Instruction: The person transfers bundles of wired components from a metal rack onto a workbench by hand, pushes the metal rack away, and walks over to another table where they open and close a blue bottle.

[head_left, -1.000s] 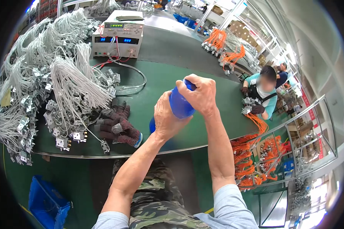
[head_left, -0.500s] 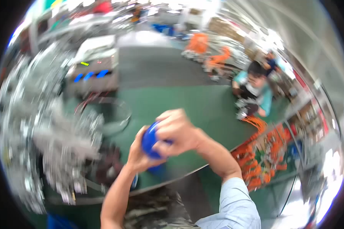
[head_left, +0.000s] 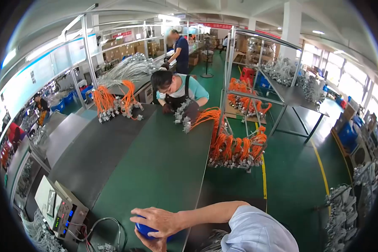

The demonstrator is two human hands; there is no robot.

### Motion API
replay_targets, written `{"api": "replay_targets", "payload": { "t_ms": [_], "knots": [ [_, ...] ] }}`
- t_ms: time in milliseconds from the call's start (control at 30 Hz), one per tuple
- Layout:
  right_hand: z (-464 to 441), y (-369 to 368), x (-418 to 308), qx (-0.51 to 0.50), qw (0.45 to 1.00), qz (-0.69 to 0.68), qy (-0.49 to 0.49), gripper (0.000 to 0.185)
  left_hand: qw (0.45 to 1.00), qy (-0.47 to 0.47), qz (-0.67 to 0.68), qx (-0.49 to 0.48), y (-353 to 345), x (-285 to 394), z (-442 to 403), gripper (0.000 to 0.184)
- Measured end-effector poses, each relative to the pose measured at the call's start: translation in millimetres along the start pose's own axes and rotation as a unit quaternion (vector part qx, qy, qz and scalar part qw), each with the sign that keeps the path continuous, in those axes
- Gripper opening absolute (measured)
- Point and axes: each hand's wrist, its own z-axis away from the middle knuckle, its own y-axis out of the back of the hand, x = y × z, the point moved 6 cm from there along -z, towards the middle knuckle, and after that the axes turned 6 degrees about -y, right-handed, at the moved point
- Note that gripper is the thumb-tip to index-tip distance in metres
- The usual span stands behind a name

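A smooth, rounded blue object [head_left: 144, 230], perhaps a cup or bottle, is between my two hands at the near edge of the green table. From above, my right hand [head_left: 158, 221] is closed over its top, fingers bent across it. My left hand [head_left: 154, 243] wraps its lower side, mostly hidden under the right hand and cut off by the frame's bottom. Both hands cover much of the blue object, so its exact kind cannot be made out.
A tester with lit displays [head_left: 66, 214] and looped leads stands left of my hands. Across the table [head_left: 151, 168], a co-worker [head_left: 185, 90] handles cable connectors. Orange cable bundles [head_left: 117, 101] lie at the far left; more hang on a metal rack [head_left: 237, 145] at right.
My view has swung up and to the right, so the hands and blue object now appear lower. Both hands stay on the object; the right one now lies flatter across its top.
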Motion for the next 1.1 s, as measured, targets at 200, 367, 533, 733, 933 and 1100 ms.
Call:
{"api": "replay_targets", "payload": {
  "t_ms": [200,367,533,733,933,1100],
  "knots": [
    [-22.1,10.5,-14.8,-0.189,0.967,-0.057,0.162,0.080,0.827,-0.273,-0.437,-0.226,3.2,28.3,-0.9,0.120],
    [-43.4,3.5,-3.7,-0.269,0.921,-0.193,0.203,0.069,0.799,-0.277,-0.499,-0.186,19.8,31.4,-4.5,0.123],
    [-30.5,5.4,-8.0,-0.233,0.924,-0.162,0.255,0.046,0.789,-0.312,-0.476,-0.232,-11.3,33.4,15.7,0.099],
    [-2.9,-7.0,-24.3,0.028,0.896,0.014,0.443,0.018,0.642,-0.400,-0.608,-0.243,-11.6,32.8,21.9,0.081],
    [-17.5,-13.1,-25.2,-0.033,0.874,-0.039,0.484,0.016,0.685,-0.341,-0.609,-0.210,-0.9,39.1,11.1,0.078],
    [-13.3,-11.8,-17.7,0.006,0.901,-0.083,0.425,0.016,0.651,-0.375,-0.632,-0.189,-21.5,38.8,23.4,0.083]
  ]
}}
